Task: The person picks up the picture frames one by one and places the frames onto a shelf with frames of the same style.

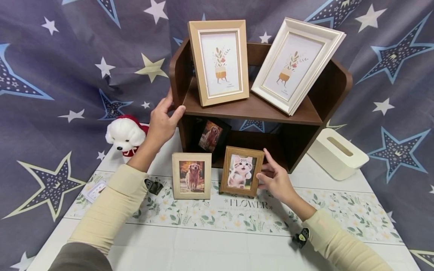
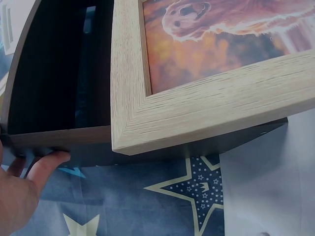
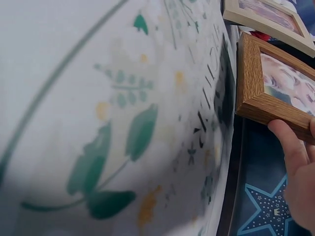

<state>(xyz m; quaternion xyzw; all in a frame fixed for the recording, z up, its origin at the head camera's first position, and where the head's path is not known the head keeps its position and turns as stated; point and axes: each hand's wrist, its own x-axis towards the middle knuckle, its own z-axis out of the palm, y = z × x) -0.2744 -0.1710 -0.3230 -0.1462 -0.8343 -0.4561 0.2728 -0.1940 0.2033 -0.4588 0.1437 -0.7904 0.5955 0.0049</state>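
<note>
My left hand [image 1: 162,122] grips the left side panel of a dark brown two-tier shelf [image 1: 217,109], thumb at its front edge. In the left wrist view, that thumb and fingertips [image 2: 47,169] lie at the panel's edge. My right hand [image 1: 276,178] pinches the right edge of a brown wooden picture frame [image 1: 225,171] with a kitten photo, standing before the shelf. The right wrist view shows the thumb [image 3: 290,145] against this frame's edge. Left of it stands a pale wood picture frame [image 1: 175,177] with a dog photo, untouched by either hand.
A tan frame [image 1: 196,64] and a tilted white frame [image 1: 308,99] rest on the upper tier. Inside the lower tier leans a dark frame [image 1: 220,141]. A plush dog [image 1: 123,133] sits left; a white tissue box [image 1: 333,162] stands right. A floral runner [image 1: 230,218] crosses the table.
</note>
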